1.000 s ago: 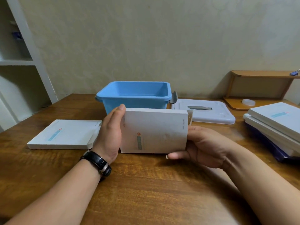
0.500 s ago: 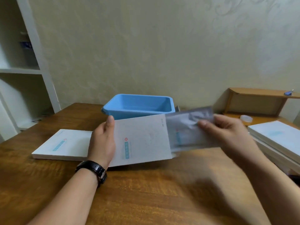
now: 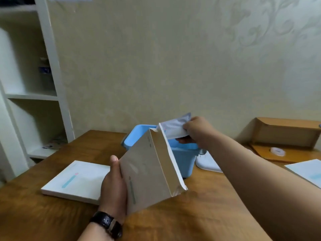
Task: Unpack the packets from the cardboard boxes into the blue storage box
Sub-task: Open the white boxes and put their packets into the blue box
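The left hand [image 3: 113, 186] is in the lower middle of the frame and holds a white cardboard box [image 3: 147, 169]. The thumb lies on the front face of the box, near its left edge; the other fingers are behind the box and hidden, so I cannot tell how they are placed. The box is tilted, with its open end turned to the right and its upper corner reaching up in front of the blue bin [image 3: 184, 159]. On the left wrist there is a black watch [image 3: 106, 226].

The right hand [image 3: 197, 131] is at the middle right of the frame, above the bin. Its fingers are pressed together on a grey packet [image 3: 174, 127], which they pinch at its right end. The packet is fully out of the box and is above the bin opening, not yet inside. Its left end is just beside the upper corner of the box; whether they touch I cannot tell.

The bin stands on the wooden table [image 3: 199, 216], behind the box. A second white box [image 3: 76, 181] lies flat on the table at the lower left, just beside the left hand. To the right of the bin, a white lid [image 3: 206, 164] lies on the table, partly hidden by the right arm. At the right edge of the frame one more white box [image 3: 307, 171] is partly seen.
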Available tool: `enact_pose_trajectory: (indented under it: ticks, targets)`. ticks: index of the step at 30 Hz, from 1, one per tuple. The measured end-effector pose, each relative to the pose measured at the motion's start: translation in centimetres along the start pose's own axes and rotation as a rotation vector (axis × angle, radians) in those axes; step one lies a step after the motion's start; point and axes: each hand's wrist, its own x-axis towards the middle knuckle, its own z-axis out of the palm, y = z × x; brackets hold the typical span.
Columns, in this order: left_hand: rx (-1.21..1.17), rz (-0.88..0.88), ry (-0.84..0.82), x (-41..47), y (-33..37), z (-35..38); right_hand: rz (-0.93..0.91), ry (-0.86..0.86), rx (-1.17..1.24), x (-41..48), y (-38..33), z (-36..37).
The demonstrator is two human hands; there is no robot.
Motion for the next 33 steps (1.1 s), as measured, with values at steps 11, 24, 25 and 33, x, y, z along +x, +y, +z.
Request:
enact_pose_trajectory:
  ticks: [11,24,25,33]
  targets:
    - [-0.080,-0.001,0.030,0.9,-0.3,-0.5,-0.026,-0.067,-0.397,2.2,1.0,3.2]
    - [-0.041,0.062,0.005,-0.2,-0.3,0.5,-0.407,-0.091,0.045,-10.6,5.7,-4.3]
    - [-0.032,0.075,0.011,-0.1,-0.6,0.5,-0.428,-0.101,0.102,-11.9,6.3,-4.7]
    - [0.131,0.159,-0.036,-0.8,-1.3,1.4,-0.352,-0.402,0.161,-15.0,10.6,-4.5]
